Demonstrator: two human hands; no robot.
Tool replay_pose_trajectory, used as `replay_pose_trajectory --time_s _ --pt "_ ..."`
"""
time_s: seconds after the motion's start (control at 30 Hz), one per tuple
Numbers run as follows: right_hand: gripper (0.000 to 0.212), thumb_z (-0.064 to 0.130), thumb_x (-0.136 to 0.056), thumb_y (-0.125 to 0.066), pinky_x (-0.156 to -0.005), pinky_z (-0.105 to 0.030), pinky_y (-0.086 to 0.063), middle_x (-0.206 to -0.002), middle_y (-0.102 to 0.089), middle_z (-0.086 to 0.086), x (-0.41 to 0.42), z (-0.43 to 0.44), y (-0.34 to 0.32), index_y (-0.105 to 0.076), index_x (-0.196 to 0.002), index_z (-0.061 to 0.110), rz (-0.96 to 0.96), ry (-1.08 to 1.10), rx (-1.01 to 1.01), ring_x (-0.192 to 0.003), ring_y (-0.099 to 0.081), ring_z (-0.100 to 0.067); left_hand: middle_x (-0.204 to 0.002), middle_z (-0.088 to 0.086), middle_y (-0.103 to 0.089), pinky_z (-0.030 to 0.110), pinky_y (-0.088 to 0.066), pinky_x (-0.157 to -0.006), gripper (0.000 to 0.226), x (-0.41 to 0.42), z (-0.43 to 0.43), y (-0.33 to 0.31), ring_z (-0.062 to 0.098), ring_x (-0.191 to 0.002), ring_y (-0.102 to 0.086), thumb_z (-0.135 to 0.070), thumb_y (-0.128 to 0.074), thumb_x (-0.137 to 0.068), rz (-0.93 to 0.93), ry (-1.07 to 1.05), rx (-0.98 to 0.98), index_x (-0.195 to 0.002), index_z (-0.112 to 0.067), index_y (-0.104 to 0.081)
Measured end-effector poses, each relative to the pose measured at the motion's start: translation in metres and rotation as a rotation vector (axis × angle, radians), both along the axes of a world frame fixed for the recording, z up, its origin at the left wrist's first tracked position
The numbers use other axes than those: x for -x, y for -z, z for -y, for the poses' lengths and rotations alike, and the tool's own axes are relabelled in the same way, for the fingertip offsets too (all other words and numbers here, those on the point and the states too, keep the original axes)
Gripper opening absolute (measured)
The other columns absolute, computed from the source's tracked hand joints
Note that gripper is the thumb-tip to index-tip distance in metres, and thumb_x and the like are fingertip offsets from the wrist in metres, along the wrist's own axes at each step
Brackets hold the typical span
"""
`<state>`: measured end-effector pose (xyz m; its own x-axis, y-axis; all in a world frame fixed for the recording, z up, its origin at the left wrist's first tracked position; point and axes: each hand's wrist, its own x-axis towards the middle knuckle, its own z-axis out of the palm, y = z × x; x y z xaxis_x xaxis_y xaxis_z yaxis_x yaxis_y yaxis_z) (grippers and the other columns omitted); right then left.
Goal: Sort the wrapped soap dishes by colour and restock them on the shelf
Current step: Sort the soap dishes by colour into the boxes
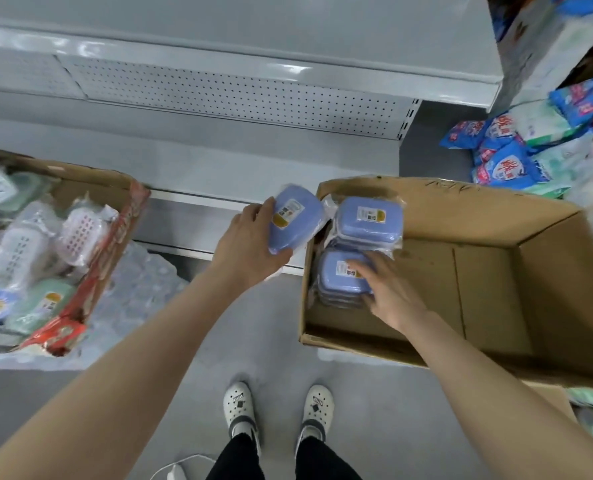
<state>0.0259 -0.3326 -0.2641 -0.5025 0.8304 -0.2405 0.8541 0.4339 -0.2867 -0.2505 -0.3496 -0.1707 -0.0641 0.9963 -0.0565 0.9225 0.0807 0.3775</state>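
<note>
My left hand (245, 239) grips a blue wrapped soap dish (297, 216) just left of the brown cardboard box (489, 216). Inside that box's left end stand two stacks of blue wrapped soap dishes, a far stack (369, 220) and a near stack (340, 275). My right hand (383, 289) rests with spread fingers on the near stack's top and right side. A red-printed box (115, 220) at the left holds mixed wrapped dishes, among them a green one (42, 303) and a white-and-pink one (80, 237).
The grey metal shelf (219, 161) runs across in front, its lower board bare, with a perforated back panel (232, 95). Blue and green detergent bags (516, 157) pile at the right. Bubble wrap (139, 282) lies beside the left box. My feet (277, 407) stand on grey floor.
</note>
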Motion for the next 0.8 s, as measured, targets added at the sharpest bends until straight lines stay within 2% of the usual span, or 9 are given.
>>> replay_pose_trajectory --time_s 0.1,0.2,0.3,0.37,0.43,0.53,0.63,0.73,0.8 --pt "0.070 0.026 -0.089 -0.066 -0.111 -0.042 -0.039 -0.158 -0.018 -0.002 0.006 -0.008 -0.004 -0.030 -0.150 0.032 0.043 -0.008 -0.026 -0.144 -0.023 -0.026 -0.142 0.009 -0.045 0.037 -0.044 -0.098 0.088 0.000 0.001 0.000 0.030 -0.124 -0.047 -0.045 -0.071 -0.079 -0.008 0.005 0.001 -0.149 -0.015 -0.026" --pt "0.058 0.035 -0.095 -0.059 -0.098 -0.038 -0.049 -0.156 -0.025 0.000 0.002 -0.007 -0.021 -0.035 -0.148 0.031 0.048 -0.030 -0.063 -0.140 -0.032 -0.023 -0.142 0.008 -0.046 0.038 -0.044 -0.098 0.089 -0.002 0.003 0.000 0.030 -0.124 -0.048 -0.045 -0.072 -0.078 -0.003 0.029 0.002 -0.149 -0.016 -0.026" --pt "0.054 0.036 -0.097 -0.055 -0.088 -0.035 -0.053 -0.149 -0.038 0.000 -0.006 -0.013 -0.054 -0.035 -0.147 0.027 -0.032 0.014 -0.229 -0.133 -0.041 -0.022 -0.142 0.008 -0.046 0.037 -0.042 -0.101 0.090 -0.006 0.004 -0.005 0.029 -0.124 -0.047 -0.041 -0.074 -0.077 0.005 0.088 -0.003 -0.149 -0.014 -0.028" --pt "0.063 0.038 -0.093 -0.059 -0.102 -0.037 -0.045 -0.150 -0.035 -0.001 -0.011 -0.022 -0.079 -0.032 -0.148 0.024 -0.121 0.023 -0.308 -0.137 -0.035 -0.022 -0.141 0.007 -0.047 0.035 -0.039 -0.103 0.088 -0.012 0.004 -0.009 0.029 -0.125 -0.047 -0.037 -0.076 -0.075 0.017 0.162 -0.015 -0.147 -0.012 -0.033" --pt "0.081 0.047 -0.087 -0.063 -0.116 -0.039 -0.029 -0.159 -0.021 -0.001 -0.012 -0.030 -0.100 -0.022 -0.153 0.024 -0.128 -0.063 -0.263 -0.145 -0.021 -0.022 -0.142 0.008 -0.048 0.035 -0.035 -0.106 0.087 -0.021 0.003 -0.013 0.029 -0.127 -0.046 -0.034 -0.076 -0.073 0.024 0.247 -0.004 -0.146 -0.012 -0.035" --pt "0.100 0.055 -0.082 -0.068 -0.119 -0.036 -0.016 -0.164 -0.004 0.003 -0.007 -0.032 -0.112 -0.010 -0.157 0.025 -0.043 -0.194 -0.163 -0.151 -0.003 -0.018 -0.142 0.008 -0.048 0.033 -0.033 -0.107 0.086 -0.042 -0.001 -0.014 0.028 -0.127 -0.045 -0.032 -0.077 -0.070 0.046 0.367 -0.005 -0.144 -0.013 -0.037" --pt "0.098 0.049 -0.082 -0.071 -0.118 -0.038 -0.027 -0.162 -0.015 0.001 -0.007 -0.026 -0.106 -0.012 -0.156 0.024 -0.029 -0.191 -0.137 -0.148 -0.015 -0.020 -0.144 0.005 -0.046 0.028 -0.030 -0.108 0.085 -0.064 -0.005 -0.009 0.024 -0.128 -0.044 -0.026 -0.077 -0.069 0.065 0.456 -0.021 -0.144 -0.016 -0.038" --pt "0.092 0.048 -0.084 -0.070 -0.111 -0.035 -0.036 -0.157 -0.025 0.002 -0.019 -0.016 -0.096 -0.015 -0.155 0.025 -0.019 -0.113 -0.094 -0.141 -0.025 -0.018 -0.148 0.007 -0.040 0.035 -0.026 -0.115 0.091 -0.073 -0.004 0.000 0.026 -0.136 -0.036 -0.032 -0.079 -0.070 0.016 0.487 -0.038 -0.147 -0.015 -0.034" --pt "0.089 0.050 -0.086 -0.068 -0.105 -0.035 -0.041 -0.154 -0.026 0.002 -0.031 -0.011 -0.087 -0.015 -0.154 0.028 0.029 -0.084 -0.090 -0.138 -0.028 -0.018 -0.153 0.008 -0.033 0.038 -0.022 -0.117 0.098 -0.069 0.000 0.005 0.027 -0.141 -0.027 -0.037 -0.080 -0.071 -0.024 0.417 -0.017 -0.150 -0.016 -0.027"
